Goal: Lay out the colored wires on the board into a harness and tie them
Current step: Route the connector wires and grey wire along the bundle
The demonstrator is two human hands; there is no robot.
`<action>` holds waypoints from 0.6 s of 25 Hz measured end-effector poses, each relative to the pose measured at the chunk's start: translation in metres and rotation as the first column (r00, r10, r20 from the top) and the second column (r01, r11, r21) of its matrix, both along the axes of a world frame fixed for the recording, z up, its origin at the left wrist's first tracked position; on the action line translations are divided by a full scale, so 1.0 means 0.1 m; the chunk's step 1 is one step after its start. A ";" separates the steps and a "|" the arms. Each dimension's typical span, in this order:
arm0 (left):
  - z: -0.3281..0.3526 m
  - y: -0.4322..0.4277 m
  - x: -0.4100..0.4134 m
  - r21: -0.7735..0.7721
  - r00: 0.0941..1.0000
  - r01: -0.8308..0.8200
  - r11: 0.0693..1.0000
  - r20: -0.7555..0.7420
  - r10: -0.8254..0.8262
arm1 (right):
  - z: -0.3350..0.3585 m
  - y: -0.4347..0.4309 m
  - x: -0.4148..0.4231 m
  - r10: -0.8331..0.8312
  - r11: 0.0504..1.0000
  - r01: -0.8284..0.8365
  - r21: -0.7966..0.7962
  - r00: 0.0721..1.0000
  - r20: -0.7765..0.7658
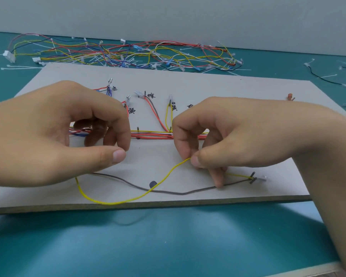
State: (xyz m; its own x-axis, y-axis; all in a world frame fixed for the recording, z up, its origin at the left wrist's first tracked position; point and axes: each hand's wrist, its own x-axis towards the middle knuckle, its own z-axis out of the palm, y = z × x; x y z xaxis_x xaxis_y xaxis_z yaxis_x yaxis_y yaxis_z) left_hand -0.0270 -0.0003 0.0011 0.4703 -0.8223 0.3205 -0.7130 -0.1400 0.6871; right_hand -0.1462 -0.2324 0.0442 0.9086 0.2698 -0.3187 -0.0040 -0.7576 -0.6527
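Observation:
A grey board point(198, 84) lies on the teal mat, with hand-written labels and small pins. Red, yellow and brown wires branch down from connectors into a horizontal red bundle point(152, 135) across its middle. A loose yellow wire point(108, 202) loops over the front edge, crossing a loose brown wire point(180, 193). Both run right to a clear connector point(262, 178) between two pins. My right hand point(238, 134) pinches the yellow wire between thumb and forefinger, one finger touching the brown wire. My left hand point(64, 132) has thumb and forefinger together; both wires vanish under it.
A tangled heap of colored wires and white zip ties point(128, 54) lies behind the board. A black wire point(324, 77) and stray ties lie at the far right. A small orange piece point(290, 96) stands near the board's right corner. A dark spot point(152, 184) marks the board.

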 end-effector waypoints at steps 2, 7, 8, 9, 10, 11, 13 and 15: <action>0.00 0.03 0.07 0.041 0.995 -0.032 0.999 0.097 0.028 | 0.00 0.02 0.00 -0.002 1.000 0.002 -0.002 1.000 -0.002; -0.11 0.18 0.24 0.022 0.999 -0.024 0.999 0.046 0.023 | 0.02 0.01 0.04 -0.103 0.995 0.102 0.015 0.980 0.170; -0.08 0.18 0.27 0.041 0.997 -0.015 0.999 0.074 0.012 | 0.02 -0.01 0.05 -0.157 0.987 0.162 0.000 0.960 0.233; -0.04 0.18 0.32 0.078 0.992 -0.009 0.997 0.127 -0.001 | 0.02 -0.03 0.07 -0.213 0.972 0.232 -0.031 0.932 0.294; 0.00 0.18 0.37 0.123 0.982 -0.011 0.992 0.189 -0.013 | 0.00 -0.06 0.10 -0.257 0.951 0.301 -0.076 0.901 0.350; 0.02 0.19 0.43 0.152 0.970 -0.032 0.988 0.242 -0.005 | -0.01 -0.08 0.12 -0.287 0.926 0.358 -0.122 0.874 0.392; 0.01 0.22 0.54 0.171 0.959 -0.092 0.981 0.279 0.041 | -0.05 -0.08 0.15 -0.319 0.889 0.420 -0.179 0.852 0.416; -0.01 0.25 0.61 0.182 0.953 -0.134 0.974 0.294 0.076 | -0.09 -0.04 0.16 -0.311 0.884 0.420 -0.205 0.857 0.411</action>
State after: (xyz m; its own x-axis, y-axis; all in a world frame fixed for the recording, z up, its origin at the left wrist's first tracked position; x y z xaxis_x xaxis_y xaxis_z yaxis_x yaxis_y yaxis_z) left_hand 0.0339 0.0247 -0.0001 0.4711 -0.8332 0.2895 -0.8477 -0.3370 0.4096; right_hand -0.1297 -0.2362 0.0351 0.9873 -0.1552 0.0351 -0.1257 -0.8958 -0.4263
